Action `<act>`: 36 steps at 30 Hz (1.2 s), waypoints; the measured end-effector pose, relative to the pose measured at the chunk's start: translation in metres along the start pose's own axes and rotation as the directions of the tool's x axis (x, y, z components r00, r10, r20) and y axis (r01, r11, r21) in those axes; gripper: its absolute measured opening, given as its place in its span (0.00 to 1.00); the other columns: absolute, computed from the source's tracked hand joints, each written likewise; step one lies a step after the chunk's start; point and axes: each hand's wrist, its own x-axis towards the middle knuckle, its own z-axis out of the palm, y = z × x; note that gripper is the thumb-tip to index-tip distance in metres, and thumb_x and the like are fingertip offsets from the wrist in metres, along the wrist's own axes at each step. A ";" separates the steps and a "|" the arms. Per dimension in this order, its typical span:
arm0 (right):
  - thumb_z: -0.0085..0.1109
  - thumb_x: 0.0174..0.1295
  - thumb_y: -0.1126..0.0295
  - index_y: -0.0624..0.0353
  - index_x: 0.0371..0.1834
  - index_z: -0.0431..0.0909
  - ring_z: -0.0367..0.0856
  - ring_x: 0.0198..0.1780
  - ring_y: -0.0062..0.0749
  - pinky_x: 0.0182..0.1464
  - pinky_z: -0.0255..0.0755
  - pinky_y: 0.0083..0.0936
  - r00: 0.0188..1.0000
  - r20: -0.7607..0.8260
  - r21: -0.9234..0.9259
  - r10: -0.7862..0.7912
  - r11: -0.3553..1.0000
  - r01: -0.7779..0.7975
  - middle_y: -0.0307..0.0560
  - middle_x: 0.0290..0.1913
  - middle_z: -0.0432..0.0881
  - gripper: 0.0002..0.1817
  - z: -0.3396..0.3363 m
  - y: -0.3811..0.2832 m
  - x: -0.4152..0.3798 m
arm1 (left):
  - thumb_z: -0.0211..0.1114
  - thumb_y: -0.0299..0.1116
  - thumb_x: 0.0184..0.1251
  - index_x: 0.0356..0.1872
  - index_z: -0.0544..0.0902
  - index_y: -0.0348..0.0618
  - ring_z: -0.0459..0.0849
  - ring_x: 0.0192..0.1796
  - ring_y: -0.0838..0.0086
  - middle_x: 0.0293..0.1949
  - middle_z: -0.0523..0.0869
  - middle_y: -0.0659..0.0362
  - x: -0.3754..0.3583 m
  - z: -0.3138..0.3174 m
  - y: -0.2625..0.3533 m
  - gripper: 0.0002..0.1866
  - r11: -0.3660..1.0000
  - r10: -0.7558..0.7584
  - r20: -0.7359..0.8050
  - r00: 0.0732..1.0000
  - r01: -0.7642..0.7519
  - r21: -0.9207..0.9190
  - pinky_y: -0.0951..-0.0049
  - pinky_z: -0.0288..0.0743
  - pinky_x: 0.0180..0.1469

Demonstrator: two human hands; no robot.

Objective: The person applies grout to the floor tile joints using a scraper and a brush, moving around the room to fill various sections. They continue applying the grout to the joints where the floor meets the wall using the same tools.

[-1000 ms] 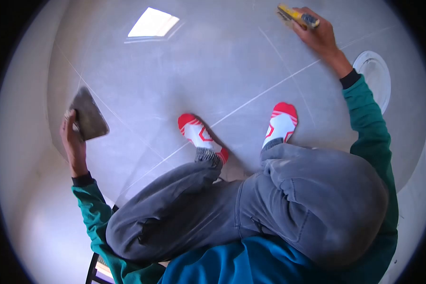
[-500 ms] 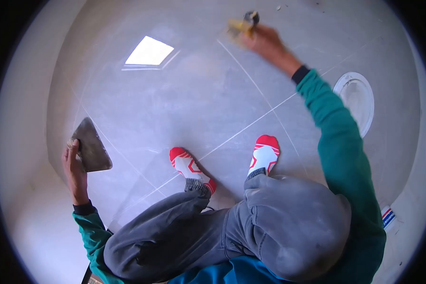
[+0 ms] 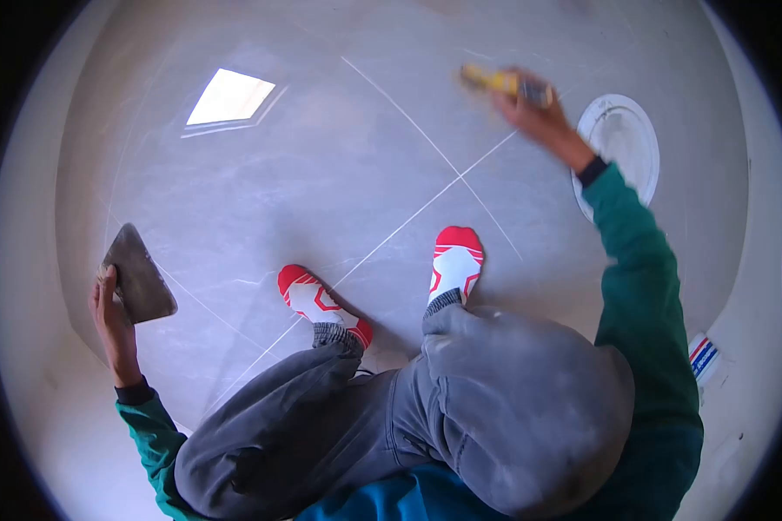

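Observation:
My left hand (image 3: 113, 317) holds a dark, flat, dusty plate-like tool (image 3: 141, 276) at the left, its fingers round the near edge. At the upper right, my right hand (image 3: 537, 111) is closed round a yellow and black tool (image 3: 504, 82), whose yellow end points left. Motion smears this tool, so its exact kind cannot be made out. It is over the grey tiled floor (image 3: 347, 174), to the left of a round white dish or lid (image 3: 619, 143).
My feet in red and white socks (image 3: 308, 295) are on the tiles in the middle. A white packet with blue and red stripes (image 3: 702, 356) lies at the right by the wall (image 3: 747, 365). Bright light (image 3: 230, 95) reflects off the floor at the upper left.
My right hand has moved right and slightly down with the yellow tool, nearer the round white item. The whole view has shifted; my left hand keeps its hold on the flat tool.

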 end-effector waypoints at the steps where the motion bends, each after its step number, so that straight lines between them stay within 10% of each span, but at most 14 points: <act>1: 0.62 0.49 0.64 0.60 0.40 0.75 0.80 0.36 0.48 0.37 0.75 0.32 0.995 -0.095 -0.151 -0.008 0.989 -0.006 0.55 0.34 0.81 0.17 -0.017 0.000 0.024 | 0.59 0.46 0.62 0.47 0.75 0.39 0.72 0.46 0.76 0.41 0.75 0.59 -0.003 0.005 0.005 0.21 0.999 0.052 -0.020 0.998 -0.052 -0.011 0.75 0.64 0.51; 5: 0.58 0.49 0.62 0.50 0.41 0.73 0.79 0.34 0.51 0.35 0.75 0.37 0.961 0.149 0.073 0.234 0.966 -0.247 0.54 0.32 0.80 0.15 -0.008 -0.079 -0.015 | 0.59 0.47 0.62 0.46 0.75 0.39 0.71 0.47 0.75 0.41 0.75 0.60 0.002 0.010 0.017 0.21 0.990 0.137 -0.003 0.991 -0.137 0.017 0.75 0.63 0.52; 9: 0.59 0.44 0.70 0.47 0.65 0.59 0.81 0.36 0.42 0.34 0.77 0.33 0.936 0.284 0.084 -0.206 0.978 0.189 0.48 0.44 0.78 0.38 0.018 -0.127 -0.105 | 0.59 0.47 0.61 0.45 0.75 0.38 0.69 0.49 0.75 0.41 0.74 0.59 0.008 -0.002 0.022 0.21 0.994 0.102 0.057 0.993 -0.104 0.029 0.74 0.63 0.51; 16: 0.59 0.45 0.70 0.49 0.59 0.66 0.79 0.34 0.39 0.30 0.74 0.31 0.956 -0.097 -0.216 -0.276 0.944 0.250 0.44 0.38 0.78 0.32 0.028 -0.088 0.015 | 0.60 0.52 0.58 0.51 0.71 0.40 0.68 0.54 0.73 0.45 0.71 0.56 -0.001 0.009 0.028 0.28 0.997 0.080 -0.001 0.997 -0.080 0.005 0.69 0.64 0.54; 21: 0.62 0.43 0.72 0.48 0.56 0.70 0.80 0.34 0.38 0.34 0.76 0.29 0.928 0.314 -0.027 -0.200 0.975 0.220 0.43 0.39 0.78 0.30 0.019 -0.132 -0.101 | 0.61 0.54 0.56 0.51 0.72 0.41 0.69 0.53 0.72 0.45 0.71 0.55 0.002 0.015 0.028 0.29 0.996 0.088 -0.026 0.996 -0.088 -0.009 0.69 0.66 0.53; 25: 0.61 0.44 0.72 0.49 0.50 0.74 0.79 0.36 0.35 0.36 0.75 0.30 0.956 0.131 0.078 -0.262 0.964 0.253 0.41 0.40 0.79 0.25 0.024 -0.078 -0.073 | 0.62 0.53 0.56 0.51 0.72 0.41 0.70 0.52 0.73 0.44 0.72 0.56 0.005 0.017 0.017 0.29 0.995 0.082 -0.012 0.997 -0.082 0.053 0.70 0.66 0.53; 28: 0.59 0.45 0.71 0.47 0.47 0.75 0.78 0.38 0.36 0.38 0.74 0.30 0.970 0.119 -0.245 -0.211 0.941 0.235 0.39 0.40 0.79 0.21 0.005 -0.074 -0.021 | 0.61 0.51 0.58 0.50 0.73 0.39 0.70 0.52 0.73 0.45 0.72 0.56 0.010 0.013 0.017 0.27 0.994 0.103 -0.014 0.995 -0.102 0.024 0.72 0.66 0.52; 31: 0.56 0.48 0.68 0.46 0.39 0.78 0.77 0.39 0.34 0.39 0.72 0.30 0.862 0.142 0.167 -0.486 0.870 0.463 0.39 0.37 0.80 0.13 0.032 -0.108 -0.026 | 0.59 0.48 0.61 0.48 0.74 0.38 0.70 0.52 0.74 0.46 0.73 0.55 0.006 0.020 0.023 0.24 0.980 0.196 0.032 0.980 -0.197 0.018 0.73 0.65 0.52; 33: 0.57 0.46 0.69 0.47 0.29 0.78 0.78 0.35 0.33 0.40 0.72 0.30 0.695 0.449 0.194 -0.562 0.820 0.538 0.38 0.29 0.80 0.06 0.059 -0.161 -0.067 | 0.58 0.47 0.62 0.46 0.76 0.37 0.70 0.52 0.74 0.46 0.73 0.55 0.006 0.019 0.026 0.22 0.959 0.270 0.102 0.957 -0.277 0.057 0.74 0.65 0.53; 36: 0.58 0.46 0.70 0.48 0.32 0.80 0.79 0.35 0.35 0.37 0.72 0.29 0.764 0.354 0.205 -0.539 0.842 0.499 0.39 0.30 0.81 0.09 0.047 -0.115 -0.061 | 0.57 0.44 0.63 0.44 0.77 0.36 0.70 0.52 0.75 0.44 0.74 0.56 0.014 0.013 0.020 0.20 0.978 0.136 0.123 0.983 -0.153 0.143 0.75 0.63 0.54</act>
